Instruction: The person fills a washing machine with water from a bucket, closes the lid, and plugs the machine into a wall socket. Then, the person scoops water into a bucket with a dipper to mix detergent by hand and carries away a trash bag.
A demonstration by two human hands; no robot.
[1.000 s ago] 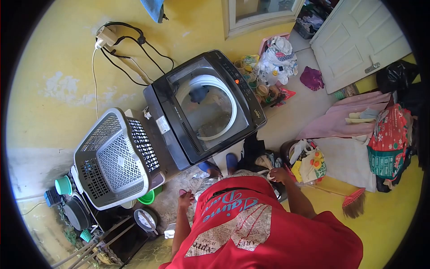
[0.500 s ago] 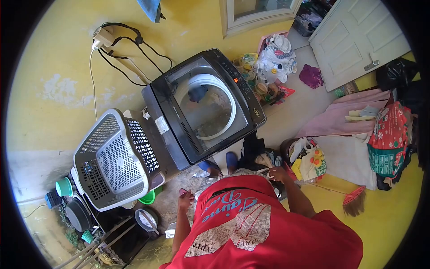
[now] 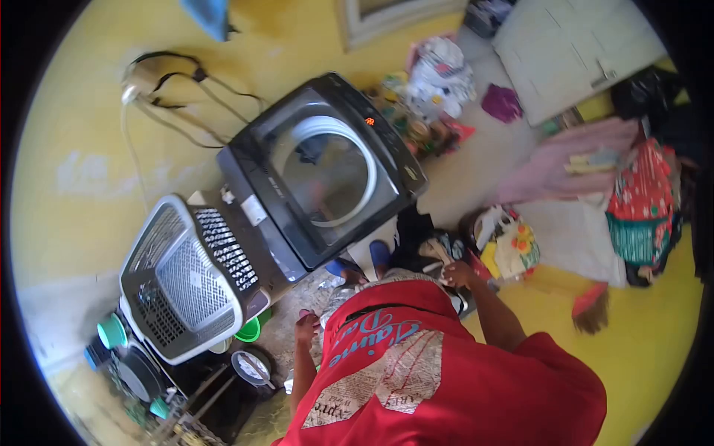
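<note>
My left hand (image 3: 306, 327) hangs at my left side above the wet floor, fingers loosely bent and apart, with nothing plainly in it. My right hand (image 3: 459, 275) is closed at my right hip, beside a pale strip; blur hides what is in the fingers. In front of me stands a dark top-load washing machine (image 3: 279, 227), its clear lid down and red digits lit on its panel. Dark cloth (image 3: 309, 152) shows through the lid. Against the machine's left side leans a grey plastic laundry basket (image 3: 236, 303), tilted, its open top facing me.
Green basins (image 3: 113, 331) and a bucket (image 3: 251, 366) stand at lower left. A bag with a flower print (image 3: 518, 249), dark clothes (image 3: 413, 236) and a red bag (image 3: 645, 182) lie on the right. A broom (image 3: 591, 306) lies near the yellow wall. Cables hang from a wall socket.
My view has shifted slightly, so the machine and the wall sit further left. My hands stay at my sides, and the washing machine's lid remains down.
</note>
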